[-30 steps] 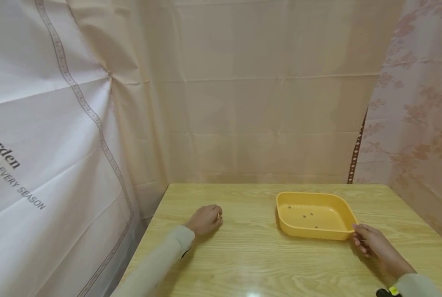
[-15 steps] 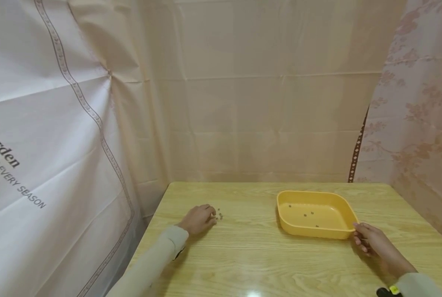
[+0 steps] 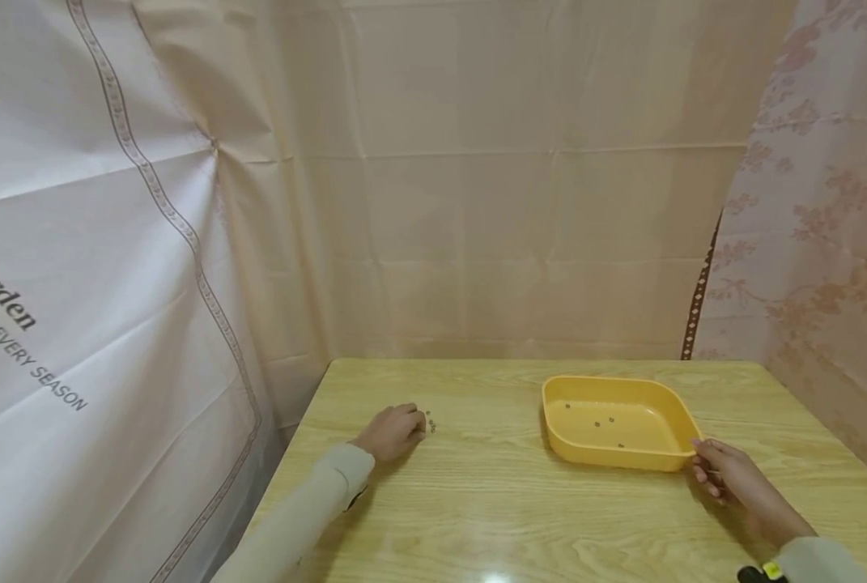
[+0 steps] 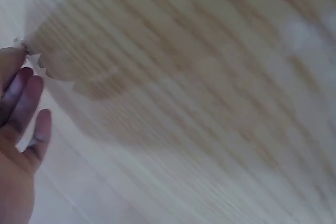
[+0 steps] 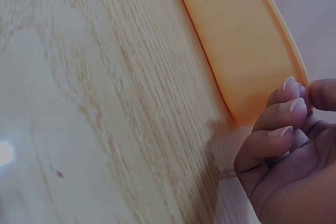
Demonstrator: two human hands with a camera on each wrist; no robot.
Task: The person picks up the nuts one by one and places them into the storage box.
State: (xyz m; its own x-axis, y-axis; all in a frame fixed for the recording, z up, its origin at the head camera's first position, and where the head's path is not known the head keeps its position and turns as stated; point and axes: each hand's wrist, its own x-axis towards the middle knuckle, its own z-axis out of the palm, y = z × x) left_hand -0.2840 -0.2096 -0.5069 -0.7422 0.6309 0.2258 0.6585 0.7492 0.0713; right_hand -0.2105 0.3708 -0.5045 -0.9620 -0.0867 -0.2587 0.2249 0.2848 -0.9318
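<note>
Faces a broad beige cloth (image 3: 506, 202) across the back, with a white cloth (image 3: 105, 267) printed "Garden" hanging at left and a pinkish floral cloth (image 3: 826, 243) at right. Reaches over a wood-grained table (image 3: 477, 502) from its near side. Has a yellow tray (image 3: 615, 457) with rounded corners lying flat on the right half of that top. Wears pale sleeves (image 3: 309, 506), dimly patched with shadow along the left forearm. Pinches the tray's near right corner with the right hand (image 3: 737, 482), with the thumb and fingertips on opposite sides of the rim and the other fingers loosely curled outside the wall. Holds the left hand (image 3: 392, 433) low at the tabletop, well apart from the tray, with fingertips narrowly bunched. Shows a black-and-yellow object (image 3: 763, 573) at the right cuff, partly cut off. Has tiny dark bits (image 3: 431, 422) clustered just beside the left fingertips; impossible to tell whether pinching one. Has four similar bits (image 3: 597, 424) spread across the tray's floor.
</note>
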